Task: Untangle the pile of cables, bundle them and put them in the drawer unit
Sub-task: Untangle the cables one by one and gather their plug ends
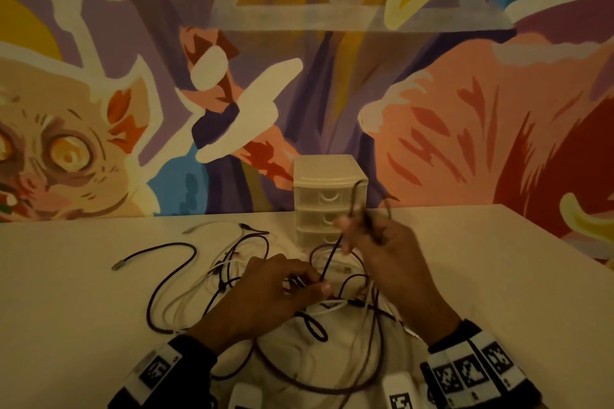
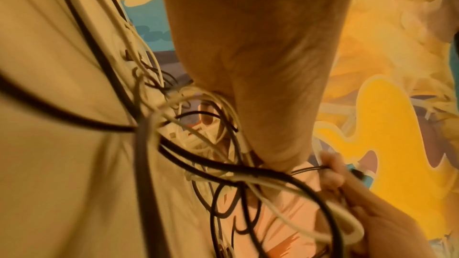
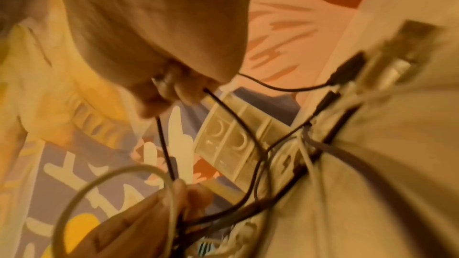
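Note:
A tangled pile of dark and white cables lies on the pale table in front of me. My left hand rests on the pile and pinches a dark cable near its lower end. My right hand is raised just in front of the drawer unit and grips the same dark cable higher up, with a loop rising above its fingers. The small translucent drawer unit, with three shut drawers, stands at the back of the table against the wall. In the right wrist view the dark cable runs taut between both hands.
A painted mural wall closes off the back of the table. One dark cable end with a metal plug trails out to the left. White marker-tagged devices sit at the near edge between my wrists. The table's right edge runs diagonally.

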The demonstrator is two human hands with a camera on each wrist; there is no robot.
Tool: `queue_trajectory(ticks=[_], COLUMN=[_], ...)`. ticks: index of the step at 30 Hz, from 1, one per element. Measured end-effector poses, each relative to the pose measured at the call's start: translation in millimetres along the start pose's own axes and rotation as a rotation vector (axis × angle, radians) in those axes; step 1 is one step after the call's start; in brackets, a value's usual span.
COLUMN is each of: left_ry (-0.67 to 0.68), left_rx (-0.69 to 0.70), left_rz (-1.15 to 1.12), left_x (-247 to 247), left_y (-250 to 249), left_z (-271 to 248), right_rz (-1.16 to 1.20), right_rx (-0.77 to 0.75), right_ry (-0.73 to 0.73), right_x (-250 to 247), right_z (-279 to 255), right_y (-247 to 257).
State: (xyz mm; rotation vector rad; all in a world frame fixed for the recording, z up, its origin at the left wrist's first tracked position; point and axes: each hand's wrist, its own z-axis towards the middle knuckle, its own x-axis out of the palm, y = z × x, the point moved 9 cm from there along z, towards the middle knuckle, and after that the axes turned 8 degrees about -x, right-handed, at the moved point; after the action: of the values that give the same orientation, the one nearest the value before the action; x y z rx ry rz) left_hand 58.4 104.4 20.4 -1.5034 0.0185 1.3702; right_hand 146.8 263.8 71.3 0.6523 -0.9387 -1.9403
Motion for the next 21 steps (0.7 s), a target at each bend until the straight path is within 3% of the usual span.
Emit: queue_trajectory(ticks=[2, 4, 7, 9, 11, 12, 15, 17, 19, 21], left_ry=[-0.009, -0.06, -0.125, -0.147, -0.151, -0.152, -0.147, -0.132, -0.132, -0.149], left_rx=[0.007, 0.047, 0.064, 0.064, 0.048, 0.031, 0.01, 0.014, 0.026, 0.013], left_rz=[-0.043, -0.012, 0.052, 0.048, 0.031, 0.006, -0.029, 0.003, 0.062, 0.072], left_x=[-3, -5, -5, -7, -10, -12, -15, -12, -9, -9], left_y=[-2, -5, -5, -6, -7, -7, -4, -2, 0, 4], left_z=[0, 0, -3, -4, -4, -3, -2, -1, -1, -1], right_rz=[0.113, 0.156, -0.01, -0.153, -0.183, -0.167, -0.031, 0.049, 0.06, -0.05], right_rx=[-0.052, 0.009, 0.163, 0.177, 0.111, 0.05, -0.133, -0.109, 0.067, 0.205], right_ry=[-0.239, -0.284, 0.036, 0.225, 0.229, 0.148, -0.305, -0.423, -0.284, 0.013], right_x=[-28, -36, -2, 17, 19, 11, -43, -57, -40, -6], right_z=[3, 4, -2, -9, -6, -1, 5, 2, 3, -2], right_y=[11, 1, -22, -30, -20, -8, 22, 18, -5, -20])
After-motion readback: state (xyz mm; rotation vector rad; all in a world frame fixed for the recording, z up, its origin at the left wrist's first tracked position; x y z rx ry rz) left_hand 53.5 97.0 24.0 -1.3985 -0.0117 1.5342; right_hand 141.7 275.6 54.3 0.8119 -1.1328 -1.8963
